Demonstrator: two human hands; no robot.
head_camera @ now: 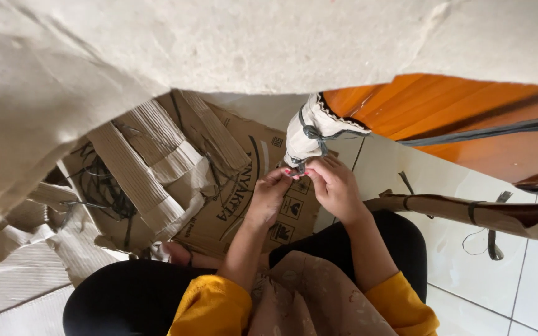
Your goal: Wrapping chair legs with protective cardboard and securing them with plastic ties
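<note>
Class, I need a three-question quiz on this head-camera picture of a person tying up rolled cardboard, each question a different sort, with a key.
1. True or false: both hands meet at the dark strap on the pale roll of cardboard.
2. What lies on the white tiles to the person's right? A) a brown tied roll B) a pair of scissors C) a bucket
3. Fill in: the flattened box under the hands is made of ____.

Key
1. True: the left hand and right hand pinch the dark strap on the pale roll.
2. A: the brown tied roll.
3. Cardboard: the flattened box.
</note>
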